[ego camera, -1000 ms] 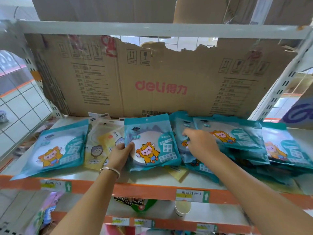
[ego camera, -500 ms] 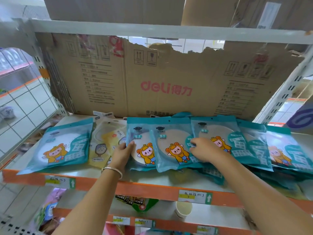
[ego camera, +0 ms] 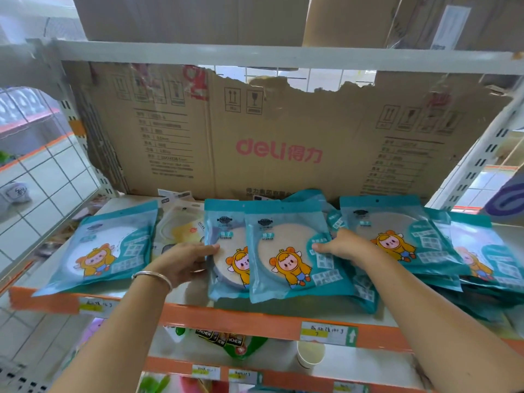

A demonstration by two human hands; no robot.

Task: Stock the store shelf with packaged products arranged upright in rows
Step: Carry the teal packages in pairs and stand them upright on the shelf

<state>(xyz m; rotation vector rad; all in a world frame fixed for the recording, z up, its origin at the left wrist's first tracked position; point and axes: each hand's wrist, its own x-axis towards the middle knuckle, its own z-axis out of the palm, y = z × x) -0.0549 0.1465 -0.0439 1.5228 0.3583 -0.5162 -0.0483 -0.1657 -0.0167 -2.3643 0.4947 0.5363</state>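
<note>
Several teal mirror packets with a cartoon figure lie tilted along the shelf (ego camera: 255, 321). My left hand (ego camera: 184, 258), a silver bangle on its wrist, grips the left edge of the left middle packet (ego camera: 226, 259). A second middle packet (ego camera: 286, 251) overlaps it on the right, and my right hand (ego camera: 343, 246) holds that one's right edge. One packet (ego camera: 105, 251) lies apart at the left. A loose pile of packets (ego camera: 411, 239) spreads to the right. A yellow-and-clear packet (ego camera: 181, 225) lies behind my left hand.
A torn "deli" cardboard sheet (ego camera: 278, 143) forms the back wall of the shelf. Cartons sit on the shelf above. Below, snack bags (ego camera: 226, 341) and a paper cup (ego camera: 310, 354) stand on the lower shelf. A wire grid panel (ego camera: 37, 194) closes the left side.
My right hand has drawn a second teal packet out of the right pile and set it beside the one under my left hand. The two now overlap, more upright.
</note>
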